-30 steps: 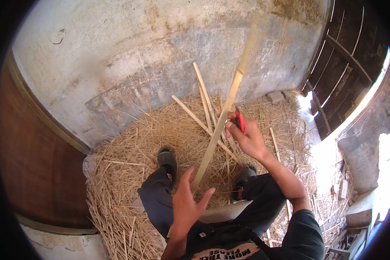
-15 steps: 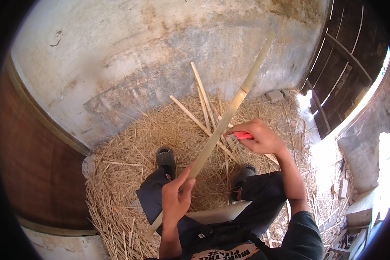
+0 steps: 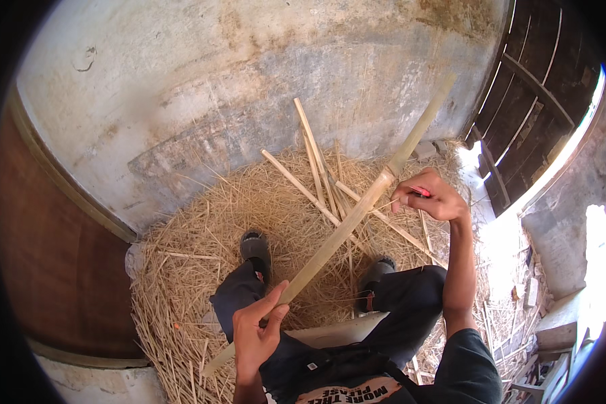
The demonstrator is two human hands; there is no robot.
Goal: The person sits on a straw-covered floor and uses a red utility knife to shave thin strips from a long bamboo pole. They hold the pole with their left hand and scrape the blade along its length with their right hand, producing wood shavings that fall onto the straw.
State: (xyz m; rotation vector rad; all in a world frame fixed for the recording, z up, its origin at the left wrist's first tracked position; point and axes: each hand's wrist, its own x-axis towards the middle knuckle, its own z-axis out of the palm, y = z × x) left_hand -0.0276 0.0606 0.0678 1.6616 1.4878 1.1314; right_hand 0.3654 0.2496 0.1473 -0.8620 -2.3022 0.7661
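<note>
A long split bamboo strip (image 3: pixel 337 240) slants from low on the left up toward the far right, with a node ring about two thirds of the way along. Near its lower end my left hand (image 3: pixel 259 330) is closed around it, thumb on top. My right hand (image 3: pixel 432 195) is closed on a red-handled cutter knife (image 3: pixel 420 192), just right of the strip below the node. The knife's blade is hidden by my fingers. A thin pale sliver shows between my right fingertips and the strip's edge.
Loose shavings (image 3: pixel 202 283) cover the floor around my shoes. Several pale bamboo sticks (image 3: pixel 301 178) lie crossed beyond my feet, some leaning on the stained wall (image 3: pixel 249 101). A brown panel (image 3: pixel 67 249) is at left, and a dark plank door (image 3: pixel 532 87) at right.
My right hand has moved up and to the right with the knife. The bamboo strip has tilted rightward, and my left hand has shifted slightly down and left with it.
</note>
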